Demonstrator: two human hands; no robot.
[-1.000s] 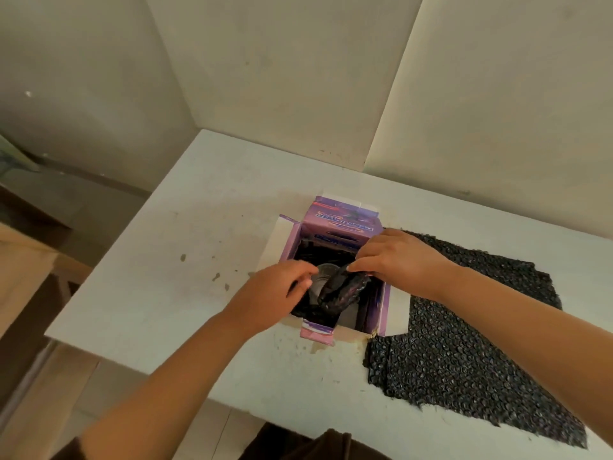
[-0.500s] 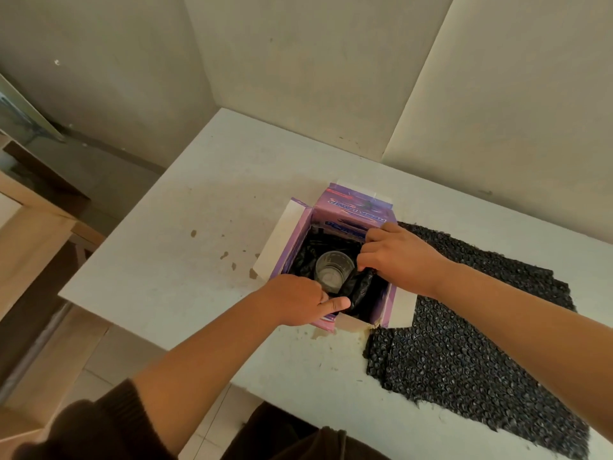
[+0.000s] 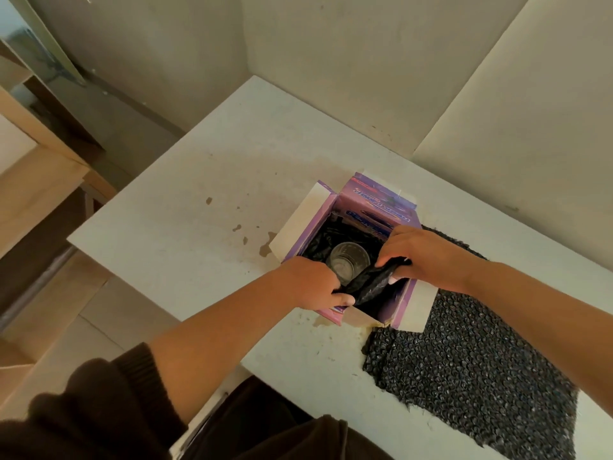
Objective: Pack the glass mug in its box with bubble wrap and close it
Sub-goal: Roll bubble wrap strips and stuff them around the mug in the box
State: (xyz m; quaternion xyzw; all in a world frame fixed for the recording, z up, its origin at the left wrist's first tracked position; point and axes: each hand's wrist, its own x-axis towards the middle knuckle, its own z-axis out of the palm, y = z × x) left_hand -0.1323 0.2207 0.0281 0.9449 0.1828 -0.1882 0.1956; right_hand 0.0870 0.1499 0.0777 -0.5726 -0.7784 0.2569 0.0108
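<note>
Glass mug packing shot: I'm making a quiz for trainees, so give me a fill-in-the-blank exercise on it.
1. The glass mug stands inside the ____ box.
2. Both the left hand and the right hand grip a strip of ____ bubble wrap.
3. The box flaps are ____.
4. A loose bubble wrap sheet lies on the ____.

Missing words: purple; black; open; table

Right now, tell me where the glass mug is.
Head view: the glass mug stands upright inside the open purple box, ringed by black bubble wrap, between both hands.
</note>
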